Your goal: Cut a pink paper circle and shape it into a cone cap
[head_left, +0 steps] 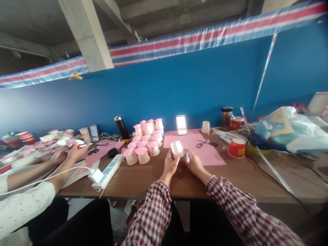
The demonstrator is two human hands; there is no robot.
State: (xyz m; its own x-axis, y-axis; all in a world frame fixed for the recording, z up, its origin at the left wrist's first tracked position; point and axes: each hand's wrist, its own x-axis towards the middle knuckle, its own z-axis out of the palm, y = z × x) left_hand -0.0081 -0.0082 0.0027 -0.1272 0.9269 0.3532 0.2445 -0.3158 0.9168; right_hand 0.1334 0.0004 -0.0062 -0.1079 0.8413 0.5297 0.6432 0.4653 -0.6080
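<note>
"Cup (176, 148) in the head view: how will it handle for us?"

"Light, we judge, and easily dented; we'd hold it gently round the side."

"Where, from our hands?"

"Above the table (133, 181), left hand (170, 164) curled round its lower side; right hand (194, 164) just beside, fingers pinching a white stick (187, 157)."

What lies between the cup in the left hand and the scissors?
In the head view, pink paper lies between the white cup and the scissors; the right hand, holding a white stick, shows just below in the picture.
</note>
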